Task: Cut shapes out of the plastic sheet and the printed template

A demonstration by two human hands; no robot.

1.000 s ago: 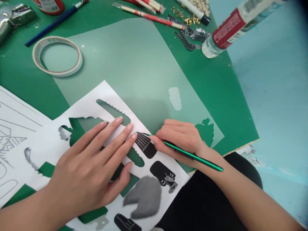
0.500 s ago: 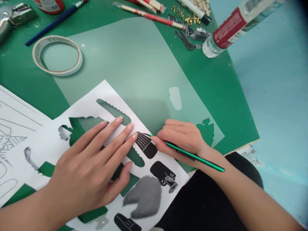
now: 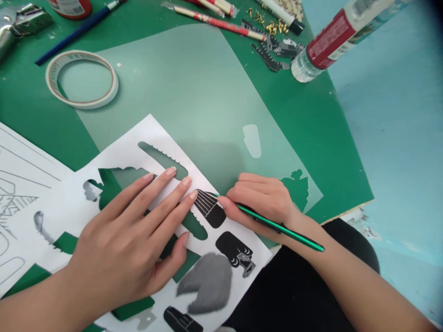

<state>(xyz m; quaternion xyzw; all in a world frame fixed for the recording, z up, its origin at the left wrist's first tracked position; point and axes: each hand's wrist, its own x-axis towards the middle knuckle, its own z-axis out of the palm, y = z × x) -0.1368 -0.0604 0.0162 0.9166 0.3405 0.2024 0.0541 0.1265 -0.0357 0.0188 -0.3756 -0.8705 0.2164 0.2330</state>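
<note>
My left hand point(image 3: 128, 240) lies flat with fingers spread, pressing on a white paper sheet point(image 3: 152, 129) that has several cut-out openings. Beside its index fingertip is a black printed shape with white stripes point(image 3: 216, 216). My right hand point(image 3: 259, 198) pinches a slim green pen-like tool point(image 3: 301, 237), its tip at the top edge of that striped shape. Whether the tip is a blade or a nib I cannot tell. More printed shapes show on the paper, among them a grey furry one point(image 3: 214, 283) and a black one point(image 3: 230, 244). Beneath lies a translucent sheet point(image 3: 173, 83).
A roll of tape point(image 3: 112, 87) sits on the sheet's left edge, near a blue brush point(image 3: 74, 36) and a metal tool point(image 3: 31, 20). At the back right lie wrapped sticks point(image 3: 221, 24), brass fasteners point(image 3: 273, 28), dark cut pieces point(image 3: 270, 57) and a bottle point(image 3: 328, 44) by the green table's edge.
The back end of the green tool has tipped very slightly downward in my right hand. My left hand and the paper stay practically where they were.
</note>
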